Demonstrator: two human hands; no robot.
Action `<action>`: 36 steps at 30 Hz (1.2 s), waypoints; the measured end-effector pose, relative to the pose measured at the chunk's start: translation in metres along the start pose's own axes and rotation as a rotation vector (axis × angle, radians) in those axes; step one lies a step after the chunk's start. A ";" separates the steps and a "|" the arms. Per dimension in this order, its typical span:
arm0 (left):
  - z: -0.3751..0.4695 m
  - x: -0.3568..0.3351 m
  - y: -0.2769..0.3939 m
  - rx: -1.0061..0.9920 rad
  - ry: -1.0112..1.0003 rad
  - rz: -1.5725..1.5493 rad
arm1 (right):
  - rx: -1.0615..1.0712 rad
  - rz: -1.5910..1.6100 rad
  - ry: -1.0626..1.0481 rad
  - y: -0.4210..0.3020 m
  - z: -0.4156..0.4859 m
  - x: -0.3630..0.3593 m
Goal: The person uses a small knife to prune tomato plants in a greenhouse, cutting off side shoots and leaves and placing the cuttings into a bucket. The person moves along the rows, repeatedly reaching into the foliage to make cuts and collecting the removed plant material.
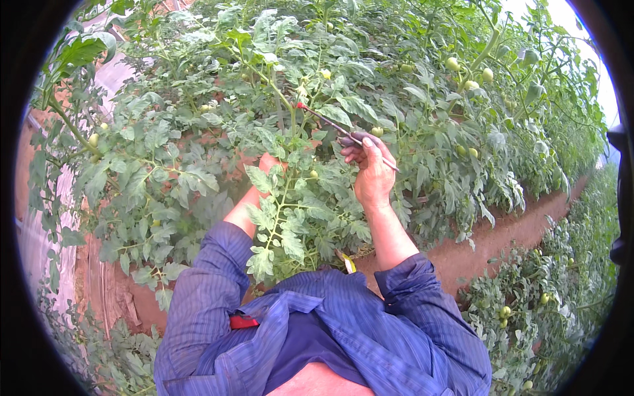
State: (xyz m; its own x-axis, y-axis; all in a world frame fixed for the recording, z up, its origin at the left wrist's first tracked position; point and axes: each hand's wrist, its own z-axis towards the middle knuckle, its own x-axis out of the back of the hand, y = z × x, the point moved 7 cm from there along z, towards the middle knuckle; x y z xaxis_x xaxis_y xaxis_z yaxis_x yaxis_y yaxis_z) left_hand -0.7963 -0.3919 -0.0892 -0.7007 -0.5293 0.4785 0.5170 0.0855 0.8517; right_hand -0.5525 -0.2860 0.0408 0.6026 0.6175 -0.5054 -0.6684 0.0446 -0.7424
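My right hand (372,166) pinches a thin dark brush (329,122) between thumb and fingers. Its red tip (300,105) is close beside the green stem of a tomato plant (293,119), just below pale yellow blossoms (301,90); whether it touches is not clear. Another yellow flower (325,74) opens a little higher. Dark stains cover the fingertips of that hand. My left hand (270,162) reaches in among the leaves of the same plant, and foliage hides its fingers. A long leafy branch (280,213) hangs in front of my left forearm.
Green tomatoes (470,85) hang on thick stems at the upper right, others (93,140) at the left. Bare soil (495,247) runs between this row and plants (535,317) at the lower right. Whitish sheeting (59,213) lies along the left. A yellow-and-white item (348,263) is near my waist.
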 end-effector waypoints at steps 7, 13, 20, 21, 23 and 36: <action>-0.028 -0.005 -0.004 0.046 0.059 -0.048 | 0.024 0.040 0.018 -0.035 -0.023 0.024; -0.049 -0.005 -0.007 0.090 0.141 -0.111 | -0.001 0.139 0.027 -0.046 -0.033 0.044; -0.149 0.009 -0.003 0.225 0.437 -0.159 | -0.015 0.159 0.012 -0.066 -0.042 0.092; -0.174 0.004 -0.003 0.297 0.389 -0.075 | -0.007 0.177 0.010 -0.068 -0.043 0.101; -0.218 -0.030 -0.002 0.412 -0.174 0.220 | -0.028 0.237 0.006 -0.067 -0.043 0.115; -0.275 -0.022 0.171 0.146 0.300 -0.857 | 0.212 0.083 -1.129 -0.049 -0.101 -0.031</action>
State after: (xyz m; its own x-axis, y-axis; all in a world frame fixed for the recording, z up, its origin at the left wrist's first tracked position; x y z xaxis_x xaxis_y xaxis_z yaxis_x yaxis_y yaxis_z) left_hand -0.5574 -0.5980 -0.0131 -0.6480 -0.6562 -0.3867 -0.2015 -0.3419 0.9179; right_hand -0.4948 -0.3865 0.0489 -0.1086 0.9712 0.2121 -0.8120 0.0364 -0.5826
